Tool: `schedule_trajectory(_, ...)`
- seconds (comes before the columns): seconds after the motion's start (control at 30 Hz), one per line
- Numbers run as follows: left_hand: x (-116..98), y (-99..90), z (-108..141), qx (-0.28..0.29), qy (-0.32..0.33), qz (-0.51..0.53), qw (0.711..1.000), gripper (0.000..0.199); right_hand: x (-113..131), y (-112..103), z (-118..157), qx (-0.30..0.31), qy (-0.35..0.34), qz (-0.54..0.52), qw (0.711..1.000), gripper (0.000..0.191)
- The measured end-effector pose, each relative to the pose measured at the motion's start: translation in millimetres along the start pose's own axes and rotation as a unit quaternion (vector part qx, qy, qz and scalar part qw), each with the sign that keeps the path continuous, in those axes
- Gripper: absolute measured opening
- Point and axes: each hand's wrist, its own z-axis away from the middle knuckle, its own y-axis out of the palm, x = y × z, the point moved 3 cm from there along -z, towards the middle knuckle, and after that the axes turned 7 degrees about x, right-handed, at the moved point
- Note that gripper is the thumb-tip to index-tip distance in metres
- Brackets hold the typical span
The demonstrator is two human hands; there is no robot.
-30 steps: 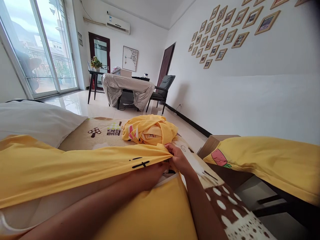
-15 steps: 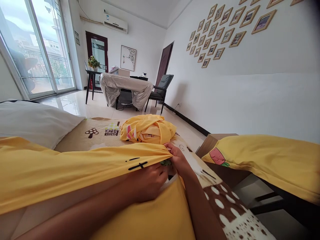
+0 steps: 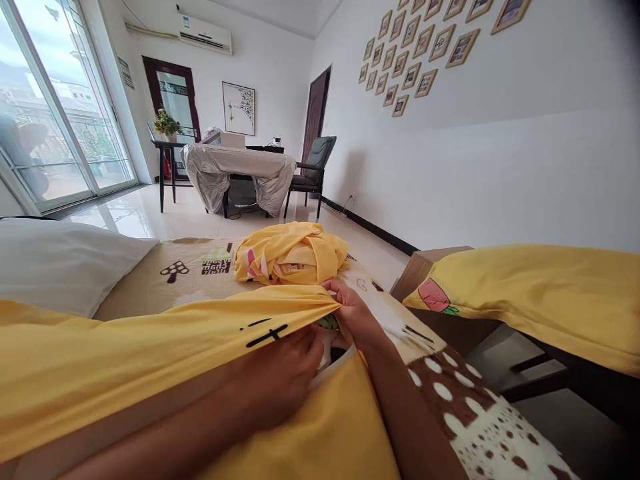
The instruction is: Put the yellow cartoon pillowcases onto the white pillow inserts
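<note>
A yellow fabric cover (image 3: 165, 340) with black marks stretches from the left edge to the centre. My right hand (image 3: 353, 310) pinches its gathered corner between thumb and fingers. Beneath that fabric, inside the opening, is my left hand (image 3: 290, 373), its fingers curled beside a white and black patterned inner piece (image 3: 333, 350); whether it grips this cannot be made out. More yellow fabric (image 3: 320, 440) lies below both hands. Just beyond them a bundled yellow cloth (image 3: 293, 257) rests on the patterned blanket (image 3: 195, 267).
A white pillow (image 3: 65, 257) lies at the left. To the right, a yellow pillow (image 3: 530, 283) with a carrot print rests on a brown wooden piece (image 3: 425, 267). Farther back stand a covered table (image 3: 240, 163) and a black chair (image 3: 313, 170).
The view has shifted slightly, so the room appears farther left and higher. My left hand has drawn back a little toward the lower left, while my right hand still pinches the fabric.
</note>
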Motion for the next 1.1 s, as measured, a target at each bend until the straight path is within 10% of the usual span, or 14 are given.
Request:
schedule_trajectory(0.67, -4.9, 0.6, 7.2, -0.094, 0.003, -0.049, 0.994, 0.045, 6.8, 0.1, 7.3, -0.014, -0.039, 0.110, 0.993, 0.021)
schedule_trajectory(1.1, -2.6, 3.9, 4.1, -0.059, -0.043, -0.024, 0.997, 0.033, 5.8, 1.0, 6.6, 0.009, -0.019, 0.090, 0.996, 0.023)
